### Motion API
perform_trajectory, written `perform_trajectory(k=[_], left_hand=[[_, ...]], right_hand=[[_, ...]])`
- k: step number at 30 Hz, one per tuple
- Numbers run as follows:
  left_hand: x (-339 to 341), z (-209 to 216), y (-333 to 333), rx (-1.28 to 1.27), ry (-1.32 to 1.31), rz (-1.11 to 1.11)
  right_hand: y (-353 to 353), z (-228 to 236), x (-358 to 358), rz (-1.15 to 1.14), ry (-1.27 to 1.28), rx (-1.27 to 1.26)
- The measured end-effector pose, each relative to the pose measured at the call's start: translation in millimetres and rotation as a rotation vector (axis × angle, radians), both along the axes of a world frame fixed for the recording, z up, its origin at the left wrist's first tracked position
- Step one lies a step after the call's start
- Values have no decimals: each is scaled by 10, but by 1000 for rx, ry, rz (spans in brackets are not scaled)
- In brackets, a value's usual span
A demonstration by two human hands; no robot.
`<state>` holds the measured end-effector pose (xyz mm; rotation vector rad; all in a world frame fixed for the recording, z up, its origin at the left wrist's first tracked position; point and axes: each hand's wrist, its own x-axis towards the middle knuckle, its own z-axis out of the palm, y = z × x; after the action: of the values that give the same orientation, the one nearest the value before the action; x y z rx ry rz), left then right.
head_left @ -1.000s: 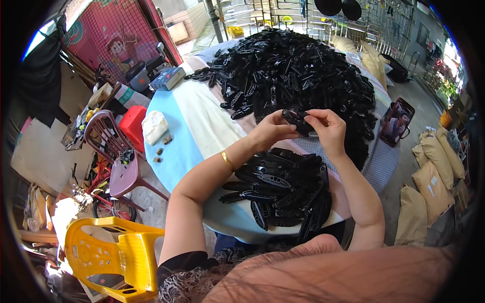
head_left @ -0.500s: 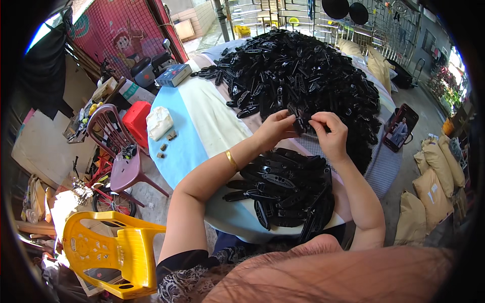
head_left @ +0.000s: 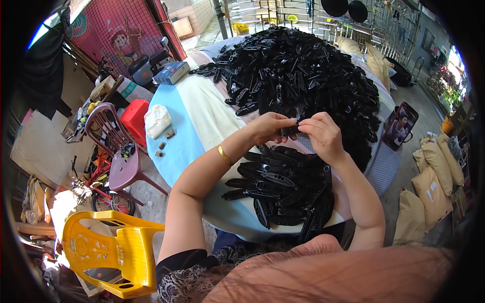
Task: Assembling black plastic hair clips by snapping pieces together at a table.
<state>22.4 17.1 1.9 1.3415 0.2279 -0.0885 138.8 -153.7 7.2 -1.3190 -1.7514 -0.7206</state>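
Round table under a striped blue, cream and pink cloth (head_left: 207,108) was set mid-frame. Upper centre of it was covered by a large heap of elongated glossy black pieces (head_left: 288,70). Yellow plastic armchair with cut-out back (head_left: 136,252) was parked lower left; purple plastic slatted-back chair (head_left: 126,169) was placed left of the table, with small dark items left on its seat. Stuffed tan sacks (head_left: 432,189) were grouped on the floor, right side of frame. Smaller pile of the same black pieces (head_left: 288,184) was laid at lower centre, below the hands. Blue rectangular box (head_left: 171,73) was placed at the table's upper-left edge, crumpled white bundle (head_left: 157,121) at its left edge. Dark-framed phone, screen lit (head_left: 400,126), was stood tilted at the table's right edge.

Left hand (head_left: 270,127): fingers closed on a small black piece (head_left: 290,130), frame centre, between heap and pile. Right hand (head_left: 324,137): fingertips pinched on that piece's right end. Its full shape was hidden by fingers. Small brown chunks (head_left: 159,146) were scattered just below the bundle.
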Motion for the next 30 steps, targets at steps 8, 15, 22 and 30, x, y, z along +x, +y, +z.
perform_trajectory(k=[8,15,22,30], left_hand=[[-99,140,-36,244,-115,-27],[-73,78,-204,841,-388,139],[-157,186,-208,948,-389,139],[-211,365,-276,704,-373,-489]], right_hand=[[2,27,30,-20,-10,-54],[-4,-112,141,-1,740,-521],[1,-81,270,252,910,-516],[-172,-79,745,-529,483,-525]])
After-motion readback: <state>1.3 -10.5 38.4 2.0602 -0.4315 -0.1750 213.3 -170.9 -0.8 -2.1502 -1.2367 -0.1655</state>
